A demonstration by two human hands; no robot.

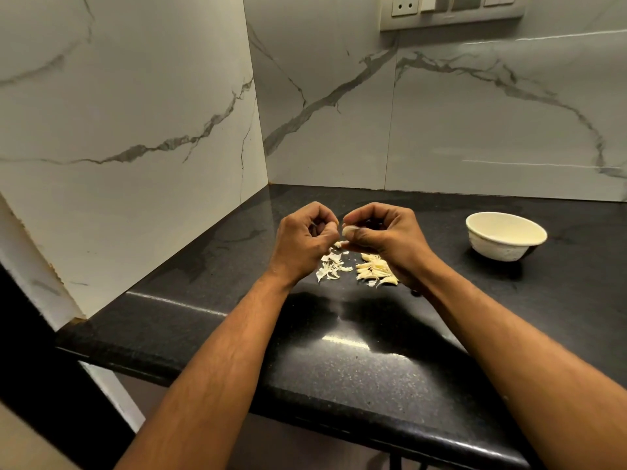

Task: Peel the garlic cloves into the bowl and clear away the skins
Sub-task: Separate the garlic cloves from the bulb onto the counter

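Both my hands are raised over the black counter (339, 368), close together with fingers curled. My right hand (383, 239) pinches a pale garlic clove (348, 230) at its fingertips. My left hand (307, 239) is curled beside it, fingertips near the clove; whether it holds a bit of skin I cannot tell. Below the hands lie a scatter of papery skins (330, 266) on the left and a pile of several garlic cloves (375, 269) on the right. A white bowl (505, 237) stands on the counter to the right, its inside looking bare.
Marble-look walls close the corner behind and to the left. A switch panel (451, 11) sits high on the back wall. The counter's front edge runs diagonally below my forearms.
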